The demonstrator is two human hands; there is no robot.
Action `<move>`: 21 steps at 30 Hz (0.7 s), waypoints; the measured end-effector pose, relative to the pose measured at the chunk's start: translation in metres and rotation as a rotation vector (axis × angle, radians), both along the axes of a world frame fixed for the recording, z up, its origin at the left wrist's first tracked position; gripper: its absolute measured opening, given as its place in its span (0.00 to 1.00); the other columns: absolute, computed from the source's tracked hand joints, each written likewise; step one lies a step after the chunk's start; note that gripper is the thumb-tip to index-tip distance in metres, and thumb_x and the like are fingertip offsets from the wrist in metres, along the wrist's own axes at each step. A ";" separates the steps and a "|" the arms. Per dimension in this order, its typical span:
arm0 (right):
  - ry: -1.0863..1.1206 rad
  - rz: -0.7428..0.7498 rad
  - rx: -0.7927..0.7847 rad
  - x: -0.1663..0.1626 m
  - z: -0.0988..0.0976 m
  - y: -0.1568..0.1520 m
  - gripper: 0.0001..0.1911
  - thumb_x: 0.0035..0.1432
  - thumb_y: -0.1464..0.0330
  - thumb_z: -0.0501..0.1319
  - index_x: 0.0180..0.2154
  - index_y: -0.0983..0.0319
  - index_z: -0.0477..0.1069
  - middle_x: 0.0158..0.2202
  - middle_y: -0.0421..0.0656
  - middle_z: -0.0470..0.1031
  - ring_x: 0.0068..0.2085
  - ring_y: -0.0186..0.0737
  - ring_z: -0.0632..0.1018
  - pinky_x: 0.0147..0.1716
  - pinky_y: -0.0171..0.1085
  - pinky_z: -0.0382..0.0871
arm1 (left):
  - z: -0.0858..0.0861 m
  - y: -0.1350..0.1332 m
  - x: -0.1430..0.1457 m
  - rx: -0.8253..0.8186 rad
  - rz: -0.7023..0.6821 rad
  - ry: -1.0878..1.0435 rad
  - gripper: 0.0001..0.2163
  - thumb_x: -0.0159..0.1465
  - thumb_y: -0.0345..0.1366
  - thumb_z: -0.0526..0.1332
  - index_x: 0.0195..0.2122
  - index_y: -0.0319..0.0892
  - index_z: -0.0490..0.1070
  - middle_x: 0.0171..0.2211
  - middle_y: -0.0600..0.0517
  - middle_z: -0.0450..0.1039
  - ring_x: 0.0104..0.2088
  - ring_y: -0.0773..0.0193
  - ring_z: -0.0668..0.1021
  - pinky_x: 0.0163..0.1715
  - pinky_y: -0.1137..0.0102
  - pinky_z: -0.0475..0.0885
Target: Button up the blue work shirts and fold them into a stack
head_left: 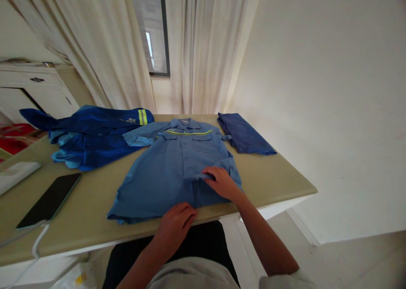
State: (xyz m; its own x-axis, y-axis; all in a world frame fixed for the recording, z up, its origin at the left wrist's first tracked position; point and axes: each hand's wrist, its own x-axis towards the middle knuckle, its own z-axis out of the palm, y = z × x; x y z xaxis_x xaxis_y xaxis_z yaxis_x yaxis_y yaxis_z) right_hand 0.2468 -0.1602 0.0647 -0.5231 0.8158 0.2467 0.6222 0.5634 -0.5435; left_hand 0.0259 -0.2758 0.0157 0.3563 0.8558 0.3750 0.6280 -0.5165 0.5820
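Note:
A light blue work shirt [155, 173] with a collar, buttons, two chest pockets and a yellow-green stripe lies front up on the table. Its sleeve on the right is laid inward across the front. My right hand [223, 183] pinches the end of that sleeve over the lower front, with thumb and fingers closed on the cloth. At the hem near the table's front edge, my left hand [177, 223] has its fingers curled together on the shirt. The fingertips of the left hand are partly hidden.
A crumpled dark blue garment [101, 132] with a reflective band lies at the left, and a folded navy garment [245, 132] at the back right. A black phone [50, 200] with a white cable [36, 246] rests on the table [272, 175]. Curtains [206, 48] hang behind.

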 end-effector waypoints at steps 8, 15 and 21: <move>-0.247 -0.128 0.275 0.039 -0.027 -0.055 0.33 0.53 0.78 0.59 0.62 0.58 0.70 0.63 0.49 0.71 0.63 0.51 0.69 0.64 0.52 0.61 | 0.002 -0.003 -0.061 0.282 0.231 0.004 0.09 0.71 0.41 0.59 0.41 0.47 0.79 0.39 0.49 0.79 0.41 0.59 0.80 0.49 0.62 0.76; -0.228 -0.490 0.321 0.072 -0.054 -0.071 0.36 0.56 0.71 0.60 0.66 0.55 0.64 0.63 0.53 0.68 0.61 0.58 0.71 0.59 0.58 0.67 | -0.012 -0.014 -0.164 -0.040 0.801 0.282 0.22 0.67 0.47 0.55 0.60 0.48 0.70 0.61 0.40 0.71 0.56 0.34 0.75 0.52 0.35 0.71; -0.129 -0.570 0.317 0.065 -0.054 -0.057 0.29 0.63 0.74 0.51 0.63 0.54 0.68 0.53 0.53 0.76 0.52 0.53 0.77 0.53 0.52 0.73 | -0.020 -0.021 -0.167 -0.051 0.677 -0.061 0.21 0.66 0.52 0.56 0.54 0.47 0.74 0.52 0.44 0.75 0.50 0.48 0.80 0.54 0.50 0.76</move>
State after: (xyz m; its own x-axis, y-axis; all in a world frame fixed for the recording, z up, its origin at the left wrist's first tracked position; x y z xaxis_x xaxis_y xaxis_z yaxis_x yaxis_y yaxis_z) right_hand 0.3121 -0.2170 0.0103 -0.0724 0.8716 0.4848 0.9192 0.2470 -0.3067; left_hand -0.1411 -0.2968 -0.0041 -0.2847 0.8999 0.3304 0.7685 0.0082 0.6398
